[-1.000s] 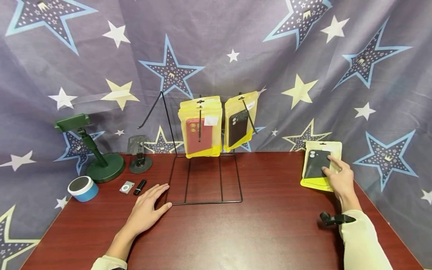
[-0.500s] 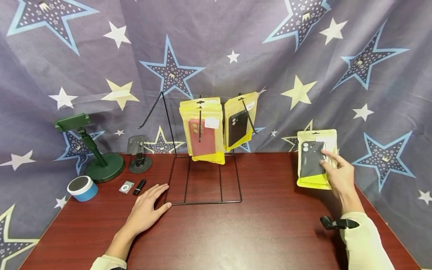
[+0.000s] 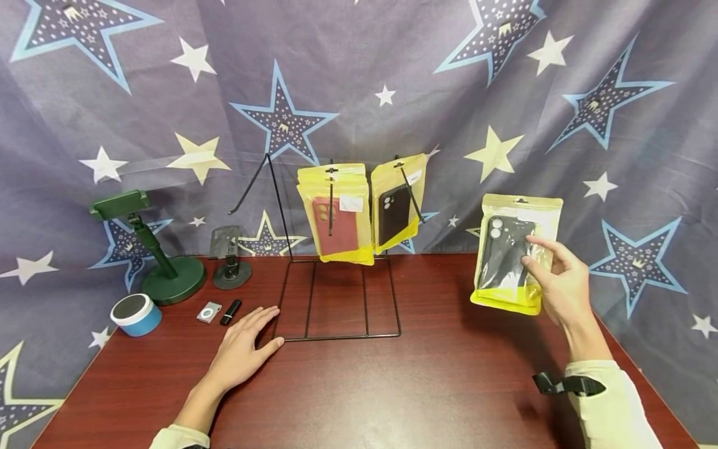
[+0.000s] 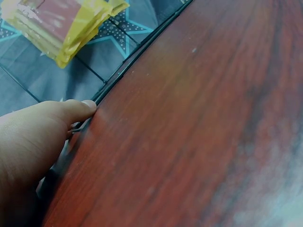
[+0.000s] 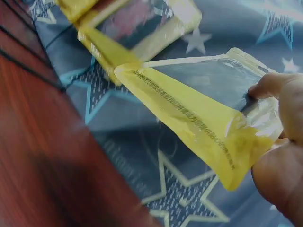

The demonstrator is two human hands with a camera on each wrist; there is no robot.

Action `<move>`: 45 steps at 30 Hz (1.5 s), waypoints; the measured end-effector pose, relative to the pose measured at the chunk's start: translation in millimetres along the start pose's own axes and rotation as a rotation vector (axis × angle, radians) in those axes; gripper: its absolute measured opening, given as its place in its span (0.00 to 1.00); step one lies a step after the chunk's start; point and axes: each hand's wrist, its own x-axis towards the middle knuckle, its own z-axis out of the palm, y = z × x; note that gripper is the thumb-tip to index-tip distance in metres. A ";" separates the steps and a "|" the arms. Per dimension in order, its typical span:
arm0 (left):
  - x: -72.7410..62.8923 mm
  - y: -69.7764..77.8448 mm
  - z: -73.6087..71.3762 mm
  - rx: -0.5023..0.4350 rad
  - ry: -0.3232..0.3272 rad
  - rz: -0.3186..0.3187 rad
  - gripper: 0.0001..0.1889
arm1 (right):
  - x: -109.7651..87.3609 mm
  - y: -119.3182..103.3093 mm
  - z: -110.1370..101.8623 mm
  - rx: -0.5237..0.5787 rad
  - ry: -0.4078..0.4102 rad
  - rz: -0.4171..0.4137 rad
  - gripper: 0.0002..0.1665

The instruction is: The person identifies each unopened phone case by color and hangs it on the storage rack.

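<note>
My right hand (image 3: 563,290) pinches the right side of a yellow-edged clear pouch with a black phone case (image 3: 505,249) inside. In the head view the pouch is upright over the table's right part; in the right wrist view its yellow bottom (image 5: 189,123) faces the camera. My left hand (image 3: 244,352) lies on the table with fingers extended, fingertips and thumb at the front left corner of a black wire display rack (image 3: 342,338). On the rack's hooks hang pouches with a red phone case (image 3: 342,231) and a black phone case (image 3: 394,215).
The rack's left hook (image 3: 247,187) carries nothing. To the left stand a green phone stand (image 3: 174,280), a small dark stand (image 3: 231,274) and a blue-and-white round container (image 3: 137,315). A small silver player (image 3: 209,312) and a black USB stick (image 3: 230,312) lie near the left hand.
My right hand has lifted the pouch with the black phone case from the table and brought it left and nearer. The pouches on the middle hook have swung a little. My left hand stays put.
</note>
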 end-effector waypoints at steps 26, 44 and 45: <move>0.1 1.7 -2.1 -0.002 -0.014 -0.009 0.35 | -61.2 -56.0 61.0 0.024 -0.339 -0.269 0.24; -0.5 2.8 -1.3 -0.004 -0.022 -0.021 0.35 | -70.2 -43.9 102.1 -0.079 -0.427 -0.229 0.25; -0.4 2.8 -1.5 -0.004 -0.020 -0.021 0.35 | -69.8 -43.2 103.2 -0.072 -0.426 -0.220 0.25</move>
